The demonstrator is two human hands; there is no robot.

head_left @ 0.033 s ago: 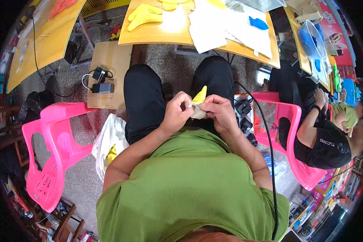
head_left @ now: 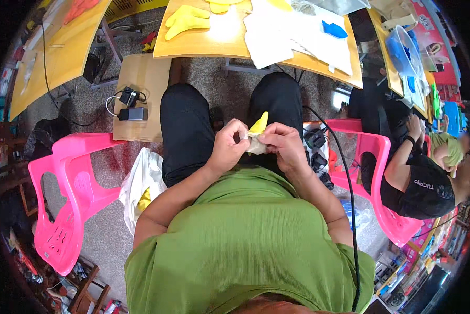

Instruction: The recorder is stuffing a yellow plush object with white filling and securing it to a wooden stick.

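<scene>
My left hand (head_left: 228,146) and my right hand (head_left: 284,145) meet over my lap, thumbs and fingertips pinched. Between them is a small yellow pointed piece (head_left: 259,123) with its tip up. A crumpled off-white material (head_left: 257,146) surrounds its lower end, and both hands grip there. What exactly the piece is, I cannot make out. Ahead on the wooden table (head_left: 214,48) lie larger yellow soft-looking shapes (head_left: 187,22), white sheets (head_left: 269,42) and a small blue piece (head_left: 334,30).
Pink plastic chairs stand at left (head_left: 75,193) and right (head_left: 380,172). A white bag (head_left: 141,180) with something yellow sits by my left leg. A cardboard sheet (head_left: 143,68) bears a black adapter (head_left: 133,113). A black cable (head_left: 345,157) runs past my right arm. Another person (head_left: 428,188) sits at right.
</scene>
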